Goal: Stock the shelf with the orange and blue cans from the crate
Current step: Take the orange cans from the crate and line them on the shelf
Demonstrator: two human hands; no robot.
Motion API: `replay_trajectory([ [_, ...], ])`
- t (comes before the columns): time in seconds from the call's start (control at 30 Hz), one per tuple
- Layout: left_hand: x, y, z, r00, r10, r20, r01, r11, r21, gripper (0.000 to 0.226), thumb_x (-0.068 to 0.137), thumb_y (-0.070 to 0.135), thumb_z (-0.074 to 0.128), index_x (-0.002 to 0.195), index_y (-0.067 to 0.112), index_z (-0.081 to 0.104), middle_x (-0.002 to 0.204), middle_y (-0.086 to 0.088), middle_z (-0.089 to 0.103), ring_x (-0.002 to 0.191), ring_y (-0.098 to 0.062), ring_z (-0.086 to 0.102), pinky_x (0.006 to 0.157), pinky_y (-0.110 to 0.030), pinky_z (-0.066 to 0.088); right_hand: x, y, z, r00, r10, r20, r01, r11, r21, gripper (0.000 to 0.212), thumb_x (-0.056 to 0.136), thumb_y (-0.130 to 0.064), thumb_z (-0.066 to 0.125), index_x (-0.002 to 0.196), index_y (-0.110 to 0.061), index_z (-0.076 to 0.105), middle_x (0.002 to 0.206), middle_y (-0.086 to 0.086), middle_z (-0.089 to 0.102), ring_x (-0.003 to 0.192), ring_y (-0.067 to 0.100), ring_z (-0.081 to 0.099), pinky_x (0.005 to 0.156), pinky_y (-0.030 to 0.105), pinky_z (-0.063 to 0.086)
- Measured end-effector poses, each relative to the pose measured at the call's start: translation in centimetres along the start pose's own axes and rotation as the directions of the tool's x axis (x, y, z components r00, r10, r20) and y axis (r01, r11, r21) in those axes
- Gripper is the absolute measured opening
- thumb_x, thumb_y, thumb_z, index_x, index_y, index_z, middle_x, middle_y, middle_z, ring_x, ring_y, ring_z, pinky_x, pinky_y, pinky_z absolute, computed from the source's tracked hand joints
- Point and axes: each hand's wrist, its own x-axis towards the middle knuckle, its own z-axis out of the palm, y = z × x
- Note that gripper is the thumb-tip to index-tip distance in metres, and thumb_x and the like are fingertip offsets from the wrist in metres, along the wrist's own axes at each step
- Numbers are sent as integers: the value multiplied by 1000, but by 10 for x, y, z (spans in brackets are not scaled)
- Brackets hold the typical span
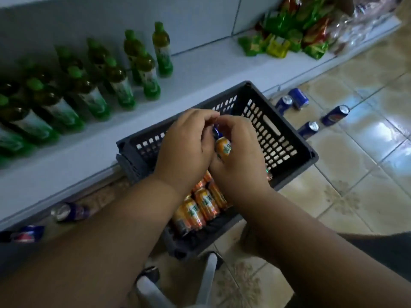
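Head view, sole camera.

- Crate (287, 138): dark slotted plastic, set on the floor tiles (355, 174) against the front edge of the shelf (200, 70). Orange cans (200, 205) lie packed on their sides in its near half.
- Left hand (184, 147): above the crate, fingers curled over the top of a lifted cluster of cans; a blue can (216, 131) shows as a sliver between the two hands. Which hand grips it cannot be told.
- Right hand (238, 156): fingers and thumb curled round one orange can (223, 147), held above the crate.
- Blue cans on floor (298, 99): several stand or lean just right of the crate, beyond the shelf edge; others lie at lower left (71, 211) under the shelf lip.
- Shelf stock: green bottles (124, 85) in rows at left, snack bags (289, 34) at right, bare white space between them, directly behind the crate.

Step in hand, as judged: lifting a handful of cans out for transfer to the shelf.

Handling advice: separate the cans so that each hand has a full wrap, not a fingertip pinch; smooth cylinders slip against one another. Raise them clear of the crate rim before moving forward. Set each upright in the bare space, away from the nearest bottle, which looks top-heavy.
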Motion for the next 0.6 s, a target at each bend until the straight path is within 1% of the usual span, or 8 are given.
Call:
replay_trajectory([
  [0.1, -16, -25, 36, 995, -59, 83, 60, 998, -9, 28, 94, 9, 53, 118, 13, 66, 112, -1, 64, 102, -9, 56, 87, -16, 44, -15, 38, 13, 996, 75, 55, -73, 997, -40, 40, 85, -16, 73, 122, -16, 57, 113, -6, 54, 105, 5, 51, 90, 27, 48],
  [0.13, -21, -32, 47, 990, -86, 110, 88, 996, -10, 27, 94, 9, 53, 117, 13, 66, 112, -1, 64, 102, -9, 55, 86, -18, 45, -20, 49, 18, 993, 92, 77, -87, 995, -57, 39, 86, -17, 73, 122, -16, 57, 114, -5, 54, 105, 5, 51, 90, 26, 48],
  [0.2, -30, -45, 66, 974, -154, 166, 157, 988, -2, 26, 95, 9, 53, 116, 16, 65, 113, 1, 63, 102, -9, 56, 85, -18, 45, -28, 68, 27, 984, 130, 123, -122, 990, -74, 38, 87, -16, 72, 122, -16, 57, 114, -3, 55, 105, 6, 51, 90, 27, 48],
  [0.27, -35, -56, 78, 953, -214, 214, 214, 977, 23, 26, 96, 10, 53, 117, 17, 65, 115, 2, 62, 103, -11, 57, 86, -19, 46, -32, 81, 36, 973, 169, 157, -159, 985, -73, 37, 89, -17, 71, 122, -15, 57, 116, -2, 55, 106, 9, 53, 90, 32, 50],
  [0.33, -35, -70, 89, 930, -277, 241, 277, 960, 35, 26, 96, 11, 54, 119, 17, 64, 117, 0, 62, 103, -13, 59, 89, -27, 51, -29, 95, 47, 954, 224, 199, -208, 973, -100, 40, 88, -19, 71, 124, -15, 55, 118, 0, 55, 107, 12, 53, 89, 35, 51],
  [0.43, -32, -90, 101, 900, -335, 277, 336, 941, 47, 25, 95, 11, 57, 119, 16, 64, 116, 0, 61, 101, -14, 60, 90, -34, 53, -17, 118, 64, 895, 353, 271, -309, 932, -191, 49, 86, -25, 73, 130, -17, 52, 128, 1, 52, 114, 16, 52, 90, 33, 49],
  [0.53, -29, -105, 116, 873, -371, 318, 367, 927, 76, 28, 94, 11, 59, 122, 15, 62, 118, -2, 61, 100, -14, 60, 90, -31, 52, 0, 145, 81, 835, 443, 328, -346, 884, -313, 52, 86, -23, 70, 134, -16, 50, 133, 6, 49, 119, 24, 51, 94, 36, 46],
  [0.6, -26, -114, 129, 851, -396, 344, 390, 916, 90, 31, 94, 12, 59, 125, 15, 61, 121, -2, 60, 99, -13, 60, 89, -29, 51, 14, 164, 93, 790, 493, 366, -332, 844, -420, 52, 87, -20, 66, 136, -18, 47, 133, 11, 47, 121, 31, 48, 95, 40, 44],
])
